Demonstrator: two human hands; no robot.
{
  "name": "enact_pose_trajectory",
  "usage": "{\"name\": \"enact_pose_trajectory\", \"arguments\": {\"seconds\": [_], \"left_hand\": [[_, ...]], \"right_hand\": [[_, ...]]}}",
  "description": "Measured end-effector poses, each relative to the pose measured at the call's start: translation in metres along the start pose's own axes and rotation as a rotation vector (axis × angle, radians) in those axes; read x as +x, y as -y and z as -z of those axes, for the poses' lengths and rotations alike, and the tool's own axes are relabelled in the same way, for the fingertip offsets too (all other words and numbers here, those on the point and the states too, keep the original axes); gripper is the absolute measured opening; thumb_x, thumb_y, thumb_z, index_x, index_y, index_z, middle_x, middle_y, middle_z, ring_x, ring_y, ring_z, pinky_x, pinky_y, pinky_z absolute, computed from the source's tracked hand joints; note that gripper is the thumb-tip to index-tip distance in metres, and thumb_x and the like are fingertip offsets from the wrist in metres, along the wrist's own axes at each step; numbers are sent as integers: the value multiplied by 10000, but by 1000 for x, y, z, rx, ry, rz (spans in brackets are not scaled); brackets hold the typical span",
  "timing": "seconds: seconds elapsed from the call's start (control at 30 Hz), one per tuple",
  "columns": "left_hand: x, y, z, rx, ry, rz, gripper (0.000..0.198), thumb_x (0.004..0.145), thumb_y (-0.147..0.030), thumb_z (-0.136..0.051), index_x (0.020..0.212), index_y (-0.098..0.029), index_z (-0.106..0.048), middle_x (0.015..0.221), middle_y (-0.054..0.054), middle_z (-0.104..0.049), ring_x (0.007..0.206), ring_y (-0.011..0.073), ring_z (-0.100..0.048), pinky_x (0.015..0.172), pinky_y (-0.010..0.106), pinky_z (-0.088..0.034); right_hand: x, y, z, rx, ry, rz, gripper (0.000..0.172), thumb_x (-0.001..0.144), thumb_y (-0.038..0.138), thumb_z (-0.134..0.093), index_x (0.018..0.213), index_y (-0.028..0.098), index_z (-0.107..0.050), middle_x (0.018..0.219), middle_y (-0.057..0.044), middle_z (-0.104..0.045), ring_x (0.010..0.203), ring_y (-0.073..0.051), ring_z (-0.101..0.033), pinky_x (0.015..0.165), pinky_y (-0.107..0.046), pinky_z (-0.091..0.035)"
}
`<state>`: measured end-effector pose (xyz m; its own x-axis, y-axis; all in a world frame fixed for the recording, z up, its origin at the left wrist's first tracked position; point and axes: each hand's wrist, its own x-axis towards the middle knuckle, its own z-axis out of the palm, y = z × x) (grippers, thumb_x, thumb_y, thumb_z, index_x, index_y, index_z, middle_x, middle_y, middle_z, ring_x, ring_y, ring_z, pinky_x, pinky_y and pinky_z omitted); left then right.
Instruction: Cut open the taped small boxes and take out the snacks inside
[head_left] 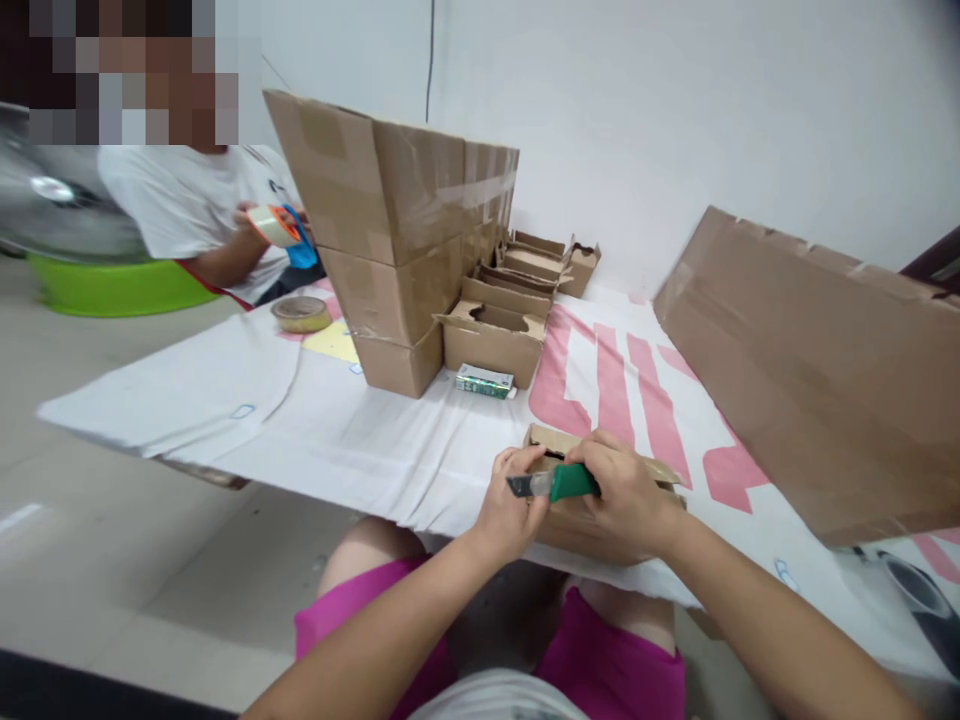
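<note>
At the table's (420, 450) near edge, the left hand (510, 505) has its grip clamped on a cardboard box (581, 535), the right hand's (626, 490) is closed around a green cutter (574, 483), and work on the box's top seems underway, calling for a steady hold and care with the blade (529, 486).

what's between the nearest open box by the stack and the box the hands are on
In the head view, a small shiny carton lies just before the open box; then cloth runs to the handled box.
</note>
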<state>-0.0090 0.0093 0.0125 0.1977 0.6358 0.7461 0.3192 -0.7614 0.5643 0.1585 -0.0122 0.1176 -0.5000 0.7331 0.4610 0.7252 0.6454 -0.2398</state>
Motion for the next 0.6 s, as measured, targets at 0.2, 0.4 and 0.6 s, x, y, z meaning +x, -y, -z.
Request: {"name": "enact_pose_trajectory", "arguments": {"seconds": [0.2,0.4,0.6], "left_hand": [[-2,-1,-2,13,-37,-9,453,898,-191,-460,1336,-194,-345,1129,127,-550,1031,244,-539,874,435,-478],[-5,1,0,31,-33,-3,479,906,-192,-458,1365,-208,-321,1150,125,-534,1077,248,-525,896,435,-481],[-4,0,2,57,-28,-2,466,913,-195,-454,1362,-207,-330,1152,126,-534,1080,247,-530,887,420,-493]], "right_hand": [[3,-7,-2,44,-118,-316,47,816,188,-516,852,214,-503,769,-19,-598,703,-183,-571,629,-283,-442],[-13,-23,17,102,-269,-523,121,858,332,-528,887,215,-524,769,0,-633,684,-165,-604,638,-274,-465],[-79,-59,53,-61,-432,-697,230,799,422,-611,877,206,-592,837,-34,-695,759,-193,-638,711,-313,-494]]}}
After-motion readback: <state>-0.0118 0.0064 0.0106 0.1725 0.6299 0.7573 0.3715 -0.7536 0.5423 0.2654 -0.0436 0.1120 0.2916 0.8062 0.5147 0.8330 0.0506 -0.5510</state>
